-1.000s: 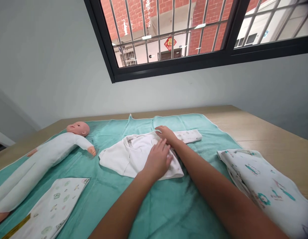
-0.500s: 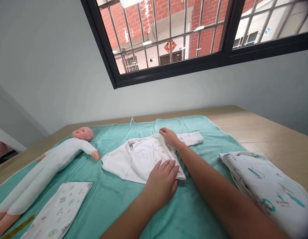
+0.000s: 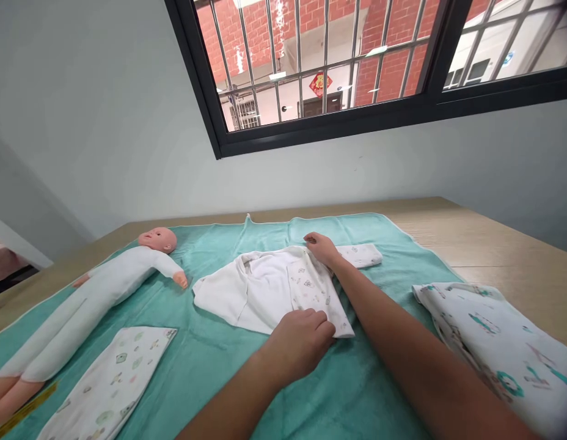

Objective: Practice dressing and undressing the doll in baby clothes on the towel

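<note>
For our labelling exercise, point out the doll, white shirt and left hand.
Doll (image 3: 112, 280): head view, on its torso.
White shirt (image 3: 269, 288): head view, on its plain middle.
Left hand (image 3: 299, 343): head view, on its back.

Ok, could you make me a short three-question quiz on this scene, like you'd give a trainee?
1. True or false: the doll lies to the left of the white shirt.
2. Which hand is at the white shirt's far edge? A) left B) right
3. Fill in the colour: the white shirt lies on a ____ cloth.

Key:
1. True.
2. B, the right hand.
3. Teal green.
</note>
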Demonstrator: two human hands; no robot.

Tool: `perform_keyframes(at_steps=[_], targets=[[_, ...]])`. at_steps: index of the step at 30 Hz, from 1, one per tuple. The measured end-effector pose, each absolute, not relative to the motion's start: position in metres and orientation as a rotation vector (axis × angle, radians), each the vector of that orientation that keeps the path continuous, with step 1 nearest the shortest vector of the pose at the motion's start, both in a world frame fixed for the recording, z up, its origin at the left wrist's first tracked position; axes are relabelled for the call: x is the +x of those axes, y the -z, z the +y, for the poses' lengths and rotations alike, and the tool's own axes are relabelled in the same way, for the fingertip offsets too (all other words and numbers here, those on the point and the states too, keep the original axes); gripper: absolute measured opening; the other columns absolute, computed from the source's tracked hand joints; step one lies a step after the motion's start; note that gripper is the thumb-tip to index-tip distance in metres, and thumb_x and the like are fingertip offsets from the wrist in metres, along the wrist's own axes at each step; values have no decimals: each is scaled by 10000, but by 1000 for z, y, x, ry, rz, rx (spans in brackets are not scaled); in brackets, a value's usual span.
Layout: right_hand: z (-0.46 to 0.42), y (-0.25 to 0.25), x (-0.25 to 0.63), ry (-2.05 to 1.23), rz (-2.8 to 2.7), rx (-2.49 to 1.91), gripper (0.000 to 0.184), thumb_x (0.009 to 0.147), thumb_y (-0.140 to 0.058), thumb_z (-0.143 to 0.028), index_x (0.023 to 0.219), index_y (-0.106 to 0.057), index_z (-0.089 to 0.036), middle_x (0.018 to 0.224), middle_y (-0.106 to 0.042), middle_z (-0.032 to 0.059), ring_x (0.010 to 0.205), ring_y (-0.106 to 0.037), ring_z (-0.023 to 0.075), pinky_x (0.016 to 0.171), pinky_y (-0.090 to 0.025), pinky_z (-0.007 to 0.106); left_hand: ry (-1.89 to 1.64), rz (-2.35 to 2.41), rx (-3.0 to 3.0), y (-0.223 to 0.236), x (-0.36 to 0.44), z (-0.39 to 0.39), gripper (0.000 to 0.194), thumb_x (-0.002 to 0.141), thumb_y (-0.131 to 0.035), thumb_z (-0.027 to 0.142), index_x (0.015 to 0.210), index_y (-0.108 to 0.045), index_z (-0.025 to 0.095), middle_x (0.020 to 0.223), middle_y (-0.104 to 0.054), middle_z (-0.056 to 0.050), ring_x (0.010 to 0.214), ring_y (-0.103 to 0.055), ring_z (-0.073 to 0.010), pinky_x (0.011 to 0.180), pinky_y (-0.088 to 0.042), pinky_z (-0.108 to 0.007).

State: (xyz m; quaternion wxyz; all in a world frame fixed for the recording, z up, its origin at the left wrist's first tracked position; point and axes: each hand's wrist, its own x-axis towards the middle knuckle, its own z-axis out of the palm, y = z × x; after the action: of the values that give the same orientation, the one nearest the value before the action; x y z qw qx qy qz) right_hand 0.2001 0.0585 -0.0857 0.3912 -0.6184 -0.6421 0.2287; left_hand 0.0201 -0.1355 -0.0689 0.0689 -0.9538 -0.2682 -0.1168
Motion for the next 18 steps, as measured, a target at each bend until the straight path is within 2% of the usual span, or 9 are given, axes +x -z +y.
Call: perform_keyframes(at_steps=[3,8,12,15,18], targets=[[61,87,205,-478,-1759,-1598,283,856,-516,-144,1092,-666,-183,1198,-674,58,1119,-595,185,981,-422,280,349,-834,-2935,67,19,-136,196,999,-417,328,897,-534,210,841,-609,14,753,-555,-144,599,-368,-291],[64,89,214,-416,-1831,-1649,295,928,-448,-210,1113,-674,-170,1207,-664,89,1114,-590,221,938,-435,303,378,-994,-3025,64,18,-135,311,1012,-371,411,860,-566,224,795,-656,38,701,-599,-129,565,-359,-264],[67,93,217,-342,-1907,-1674,353,930,-388,-136,1152,-662,-160,1259,-636,89,1168,-552,218,967,-406,300,597,-1165,-2961,64,18,-132,324,1012,-364,373,861,-608,222,809,-675,11,735,-620,-141,622,-424,-264],[68,95,217,-278,-1981,-1681,373,911,-393,-88,1168,-654,-158,1274,-622,84,1192,-526,218,984,-382,295,844,-1292,-2832,69,16,-127,263,996,-396,307,1079,-628,215,1053,-696,-44,982,-629,-185,830,-493,-324],[66,95,216,-210,-2044,-1693,329,939,-410,-147,1159,-652,-175,1268,-618,86,1169,-528,229,962,-385,309,798,-1382,-2816,76,14,-119,327,984,-427,310,1260,-579,222,1375,-583,-60,1295,-495,-240,1060,-423,-427]])
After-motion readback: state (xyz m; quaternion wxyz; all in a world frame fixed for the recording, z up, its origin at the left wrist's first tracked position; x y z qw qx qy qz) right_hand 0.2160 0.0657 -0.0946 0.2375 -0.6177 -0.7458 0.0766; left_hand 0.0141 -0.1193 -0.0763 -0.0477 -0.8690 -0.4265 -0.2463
